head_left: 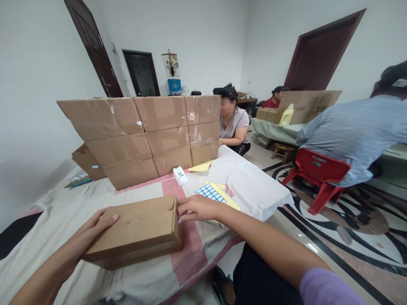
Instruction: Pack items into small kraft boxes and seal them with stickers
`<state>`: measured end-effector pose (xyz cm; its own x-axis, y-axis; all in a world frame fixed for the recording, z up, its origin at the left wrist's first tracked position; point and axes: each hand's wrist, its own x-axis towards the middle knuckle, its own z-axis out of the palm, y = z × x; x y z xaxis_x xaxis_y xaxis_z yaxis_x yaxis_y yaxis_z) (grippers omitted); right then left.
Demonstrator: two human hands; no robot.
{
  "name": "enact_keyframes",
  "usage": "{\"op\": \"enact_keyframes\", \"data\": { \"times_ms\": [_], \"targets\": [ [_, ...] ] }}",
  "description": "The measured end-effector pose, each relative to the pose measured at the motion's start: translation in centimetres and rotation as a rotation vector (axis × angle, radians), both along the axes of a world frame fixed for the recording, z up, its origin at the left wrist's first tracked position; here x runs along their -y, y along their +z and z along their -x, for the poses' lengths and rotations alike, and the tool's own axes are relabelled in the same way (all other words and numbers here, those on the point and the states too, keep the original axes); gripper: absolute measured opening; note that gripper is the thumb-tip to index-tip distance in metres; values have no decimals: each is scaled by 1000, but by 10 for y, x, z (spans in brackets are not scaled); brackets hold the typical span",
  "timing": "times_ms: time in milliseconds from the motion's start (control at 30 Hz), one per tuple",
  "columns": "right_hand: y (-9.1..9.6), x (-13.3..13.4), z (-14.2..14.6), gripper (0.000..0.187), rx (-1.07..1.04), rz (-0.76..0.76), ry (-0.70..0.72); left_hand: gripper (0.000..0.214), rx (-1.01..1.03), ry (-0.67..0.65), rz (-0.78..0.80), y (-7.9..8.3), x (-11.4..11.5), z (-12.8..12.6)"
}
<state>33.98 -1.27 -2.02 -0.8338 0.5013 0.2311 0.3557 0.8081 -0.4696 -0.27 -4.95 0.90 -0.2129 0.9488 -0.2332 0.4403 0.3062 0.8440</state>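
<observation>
A closed brown cardboard box (140,226) lies on the cloth-covered table in front of me. My left hand (98,224) grips its left end, thumb on the top face and the other fingers along the far side. At the opposite end, the curled fingers of my right hand (193,207) press against the box's edge beside the lid seam; the fingertips are partly hidden. Just beyond my right wrist lie sheets of blue-bordered labels (211,192) and yellow paper. A small white device (180,176) with a little screen stands farther back.
A wall of stacked, taped cardboard boxes (168,135) spans the table's far side. An open carton (87,161) sits behind its left end. Another person (237,123) crouches past the wall. To the right, someone sits on a red plastic chair (322,165) by another table.
</observation>
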Motion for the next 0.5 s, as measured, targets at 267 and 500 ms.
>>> {"op": "enact_keyframes", "data": {
  "times_ms": [267,500],
  "targets": [
    [-3,-2,0,26,-13,-1,-45,73,-15,-30,-17,2,4,-1],
    [-11,-8,3,46,10,-4,-323,70,13,-47,-45,2,4,1]
  ]
}}
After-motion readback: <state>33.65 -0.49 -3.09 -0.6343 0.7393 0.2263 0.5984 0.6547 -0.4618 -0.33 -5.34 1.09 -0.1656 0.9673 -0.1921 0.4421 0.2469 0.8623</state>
